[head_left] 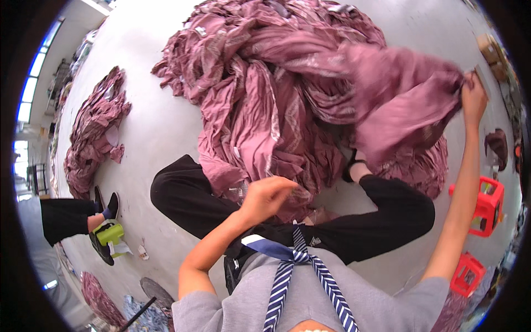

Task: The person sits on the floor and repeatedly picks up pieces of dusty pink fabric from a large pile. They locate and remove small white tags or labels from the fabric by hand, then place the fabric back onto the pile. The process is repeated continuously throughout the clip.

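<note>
My right hand point(474, 98) is raised far out to the right, its fingers closed on a gathered edge of dusty-pink patterned cloth point(406, 99). That piece stretches, blurred by motion, from the hand back to a big heap of the same crumpled cloth point(243, 105) on the floor in front of me. Over my lap, my left hand point(269, 198) is closed with its fingers curled. It is at the near edge of the heap, and what its fingers hold, if anything, is hidden. Folds of the cloth lie between my spread legs.
Another pink cloth pile point(99, 133) lies at the left. Near it, a person's feet in dark shoes point(112, 206) are beside a green object point(109, 234). Two red plastic stools point(488, 207) stand at the right, with cardboard boxes point(491, 52) farther back.
</note>
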A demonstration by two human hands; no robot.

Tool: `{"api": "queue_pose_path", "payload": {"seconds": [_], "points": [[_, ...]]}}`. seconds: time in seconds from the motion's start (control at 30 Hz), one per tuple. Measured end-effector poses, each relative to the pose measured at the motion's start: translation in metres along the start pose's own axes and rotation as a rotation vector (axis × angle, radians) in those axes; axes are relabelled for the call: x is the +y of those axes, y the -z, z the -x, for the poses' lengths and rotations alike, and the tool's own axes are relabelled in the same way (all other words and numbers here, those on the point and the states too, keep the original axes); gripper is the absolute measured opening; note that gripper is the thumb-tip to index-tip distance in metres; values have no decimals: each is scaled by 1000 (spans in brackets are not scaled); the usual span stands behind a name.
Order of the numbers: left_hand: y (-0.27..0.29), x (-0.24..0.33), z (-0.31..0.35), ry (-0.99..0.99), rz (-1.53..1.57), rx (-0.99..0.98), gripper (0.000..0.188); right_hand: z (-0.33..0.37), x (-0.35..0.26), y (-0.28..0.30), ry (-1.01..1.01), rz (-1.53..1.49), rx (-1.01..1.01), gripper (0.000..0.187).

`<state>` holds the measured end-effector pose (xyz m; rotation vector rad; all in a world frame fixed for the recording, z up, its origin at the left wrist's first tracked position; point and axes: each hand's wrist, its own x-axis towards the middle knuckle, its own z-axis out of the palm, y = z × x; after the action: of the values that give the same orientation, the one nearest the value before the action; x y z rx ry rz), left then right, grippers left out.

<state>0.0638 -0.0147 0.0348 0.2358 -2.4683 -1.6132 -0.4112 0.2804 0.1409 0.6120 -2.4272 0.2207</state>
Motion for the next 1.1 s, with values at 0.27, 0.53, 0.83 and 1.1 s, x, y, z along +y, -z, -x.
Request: {"api": "queue_pose_path", "payload": {"seconds": [0.27, 0.53, 0.83, 1.1], "points": [[2, -50, 17, 177, -250, 19, 14, 130, -75, -137, -449, -618, -263, 31], [-19, -61, -2, 157, -248, -185, 15, 341, -187, -222, -455, -563, -880, 52], [-51, -70, -72, 58, -117, -201, 18, 399, -286, -243, -510, -709, -1438, 58], [-52, -100, -120, 229, -104, 56, 15, 361, -293, -120, -1023, -1648, -1138, 34]]}}
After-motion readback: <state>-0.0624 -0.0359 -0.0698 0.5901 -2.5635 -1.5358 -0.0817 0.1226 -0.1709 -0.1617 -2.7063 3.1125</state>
